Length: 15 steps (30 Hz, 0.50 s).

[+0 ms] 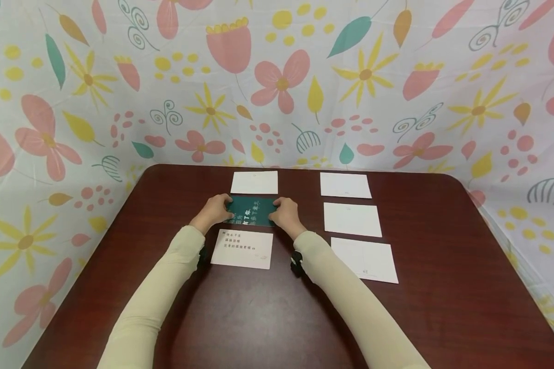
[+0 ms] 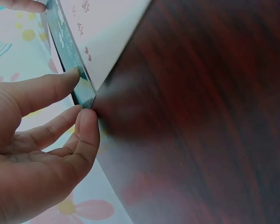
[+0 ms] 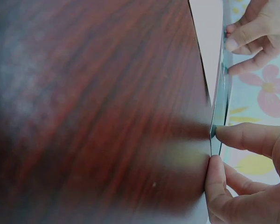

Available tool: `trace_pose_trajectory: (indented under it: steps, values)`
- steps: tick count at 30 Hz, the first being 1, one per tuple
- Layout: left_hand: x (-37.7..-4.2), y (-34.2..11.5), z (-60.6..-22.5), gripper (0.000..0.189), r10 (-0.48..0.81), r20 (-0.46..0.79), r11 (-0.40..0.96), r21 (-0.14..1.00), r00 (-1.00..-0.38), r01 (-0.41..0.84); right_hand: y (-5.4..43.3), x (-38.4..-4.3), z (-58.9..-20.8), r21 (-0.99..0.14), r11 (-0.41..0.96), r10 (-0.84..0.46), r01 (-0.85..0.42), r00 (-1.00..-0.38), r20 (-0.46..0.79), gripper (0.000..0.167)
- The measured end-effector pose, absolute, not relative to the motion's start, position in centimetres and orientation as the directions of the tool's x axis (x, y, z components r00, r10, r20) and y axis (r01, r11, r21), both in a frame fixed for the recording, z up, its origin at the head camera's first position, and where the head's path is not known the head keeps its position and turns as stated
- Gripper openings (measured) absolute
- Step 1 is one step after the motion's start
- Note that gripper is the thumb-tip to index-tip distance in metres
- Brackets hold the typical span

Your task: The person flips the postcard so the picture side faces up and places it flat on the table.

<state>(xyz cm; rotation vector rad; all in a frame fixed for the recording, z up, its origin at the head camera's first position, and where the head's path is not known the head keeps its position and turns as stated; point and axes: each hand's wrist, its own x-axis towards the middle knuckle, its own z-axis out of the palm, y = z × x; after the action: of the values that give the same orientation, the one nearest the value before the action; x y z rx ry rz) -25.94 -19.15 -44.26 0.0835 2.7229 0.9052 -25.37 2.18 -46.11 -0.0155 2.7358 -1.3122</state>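
A dark teal postcard [image 1: 251, 205] with pale printed characters lies in the middle of the left column of cards. My left hand [image 1: 214, 210] holds its left end, and my right hand [image 1: 287, 214] holds its right end. In the left wrist view, the left thumb [image 2: 60, 86] rests on the card's face near a corner while the fingertips meet its edge. The right thumb [image 3: 238, 135] presses the opposite end the same way in the right wrist view. Just nearer to me is a pale pink postcard [image 1: 242, 251] with dark printed characters. Beyond the teal card lies a white postcard [image 1: 254, 183].
To the right, three white cards form a column: a far one [image 1: 345, 185], a middle one [image 1: 352, 220] and a near one [image 1: 369, 259], which the right sleeve [image 1: 341, 297] partly covers. Behind the dark red-brown table [image 1: 443, 287] hangs a flowered cloth [image 1: 281, 123].
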Motion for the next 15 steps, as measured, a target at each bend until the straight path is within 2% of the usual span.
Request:
trace_pose_trajectory:
  steps: [7, 15]
  values:
    - [-26.2, -19.5, -44.0, 0.054, 0.128, -0.256, 0.768, 0.636, -0.958, -0.067, 2.5, -25.6, -46.0, -0.791, 0.61, -0.074, 0.058, -0.989, -0.129, 0.041]
    - [-26.8, -20.2, -43.3, 0.043, 0.095, -0.193, 0.74, 0.669, -0.977, -0.06, 3.9, -26.3, -45.4, -0.85, 0.514, -0.062, 0.117, -0.983, -0.173, 0.039]
